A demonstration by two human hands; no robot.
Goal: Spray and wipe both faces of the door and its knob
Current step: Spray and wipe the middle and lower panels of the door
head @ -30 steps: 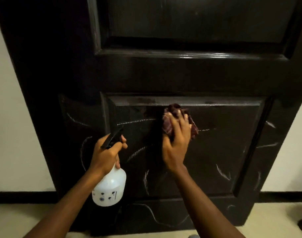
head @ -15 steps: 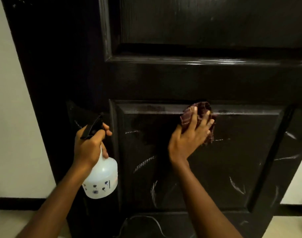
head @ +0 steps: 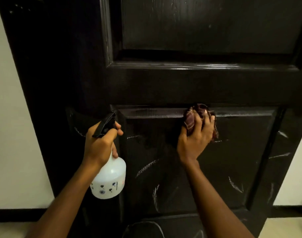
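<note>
Door (head: 181, 86): where is it placed in the head view?

– Nearly the whole frame is filled by it. It is black and panelled, with its face turned to the camera. Pale wall (head: 9, 134) is seen on both sides, and a dark skirting strip (head: 18, 214) runs along the foot of the wall.

– How is the cloth held?

– A dark red checked cloth (head: 189, 120) is bunched in the right hand (head: 194, 140), whose fingers are curled round it. It is pressed against the top edge of the lower panel (head: 215, 169), where the moulding begins.

– And the other hand?

– A white spray bottle (head: 110, 179) is gripped at the neck by the left hand (head: 98, 145), with the fingers wrapped round it just under the black trigger head (head: 105, 124). The bottle is held roughly upright, close to the door's left side, nozzle towards the door.

– What is seen on the surface?

– White streaks (head: 146, 166) are scattered over the lower panel and the frame around it. A strip of pale floor (head: 284, 227) is visible at the bottom right.
</note>
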